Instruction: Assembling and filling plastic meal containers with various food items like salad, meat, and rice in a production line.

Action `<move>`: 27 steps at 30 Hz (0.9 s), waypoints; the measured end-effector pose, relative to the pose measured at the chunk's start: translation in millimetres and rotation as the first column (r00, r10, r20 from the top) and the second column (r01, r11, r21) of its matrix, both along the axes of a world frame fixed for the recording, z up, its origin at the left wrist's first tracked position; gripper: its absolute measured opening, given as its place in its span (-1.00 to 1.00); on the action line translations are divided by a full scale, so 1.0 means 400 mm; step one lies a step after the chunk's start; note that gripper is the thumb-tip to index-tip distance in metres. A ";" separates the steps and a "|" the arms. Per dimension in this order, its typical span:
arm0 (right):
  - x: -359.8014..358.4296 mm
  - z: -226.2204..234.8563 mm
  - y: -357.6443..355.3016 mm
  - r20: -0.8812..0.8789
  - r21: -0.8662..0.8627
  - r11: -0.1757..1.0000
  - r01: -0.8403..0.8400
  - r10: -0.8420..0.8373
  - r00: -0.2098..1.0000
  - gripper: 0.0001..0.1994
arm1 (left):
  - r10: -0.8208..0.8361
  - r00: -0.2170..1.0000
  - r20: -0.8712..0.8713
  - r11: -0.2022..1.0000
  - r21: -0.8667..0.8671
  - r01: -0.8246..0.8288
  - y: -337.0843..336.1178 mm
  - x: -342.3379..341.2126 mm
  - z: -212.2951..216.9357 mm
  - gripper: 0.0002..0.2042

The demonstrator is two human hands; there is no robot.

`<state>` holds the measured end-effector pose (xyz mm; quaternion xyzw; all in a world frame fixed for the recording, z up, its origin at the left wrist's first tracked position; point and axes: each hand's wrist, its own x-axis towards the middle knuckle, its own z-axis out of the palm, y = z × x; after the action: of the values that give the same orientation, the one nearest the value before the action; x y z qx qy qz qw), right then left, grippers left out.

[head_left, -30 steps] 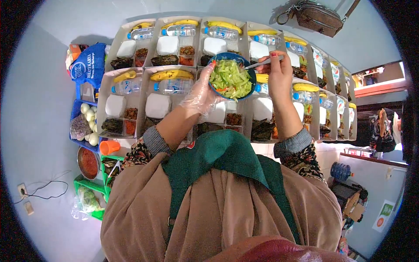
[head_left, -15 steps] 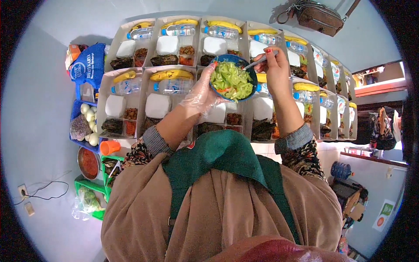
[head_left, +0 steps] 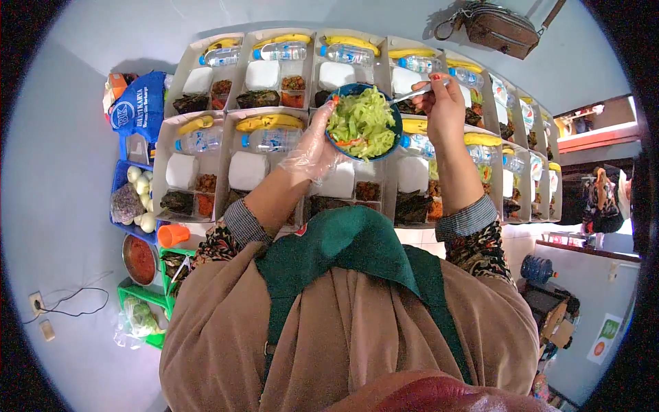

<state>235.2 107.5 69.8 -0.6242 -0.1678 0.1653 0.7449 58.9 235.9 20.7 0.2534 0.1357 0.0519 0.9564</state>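
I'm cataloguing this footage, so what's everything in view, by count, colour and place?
Bowl: one, blue, in the left hand
Shredded vegetables: uncounted, green, in bowl
Metal utensil: one, silvery, in right hand
Open boxes: many, whitish, two rows ahead
Bananas: many, yellow, in boxes
Bottles: many, clear, in boxes
Square packets: many, white, in boxes
Bag: one, blue, left
Crate: one, blue, left
Cup: one, orange, below crate
Pan: one, silvery, near cup
Rack: at least one, green, lower left
Cable: one, black, left wall
Handbag: one, brown, upper right
Water jug: one, blue, right
Garment: one, brown, bottom centre
Left hand: one, clear-gloved, on bowl
Right hand: one, red-nailed, on utensil
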 end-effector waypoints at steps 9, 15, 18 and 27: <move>0.040 0.053 0.028 0.056 0.037 0.999 0.037 -0.039 0.998 -0.84 | 0.028 0.999 -0.034 0.999 0.030 -0.027 0.028 0.020 0.006 -0.44; 0.088 0.065 0.080 0.124 0.111 0.993 0.047 -0.060 0.990 -0.85 | 0.092 0.995 -0.037 0.996 0.002 -0.092 0.087 0.065 -0.001 -0.45; 0.106 0.061 0.102 0.145 0.152 0.985 0.079 -0.101 0.984 -0.87 | 0.152 0.988 -0.017 0.988 0.031 -0.151 0.118 0.081 0.000 -0.43; 0.174 0.024 0.132 0.152 0.280 0.939 0.201 -0.250 0.956 -0.87 | 0.273 0.959 -0.080 0.959 0.101 -0.265 0.164 0.066 0.001 -0.42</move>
<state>304.7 160.2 79.4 -0.5484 -0.1837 -0.0035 0.8158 85.4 301.6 21.2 0.2771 0.2108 0.1758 0.9208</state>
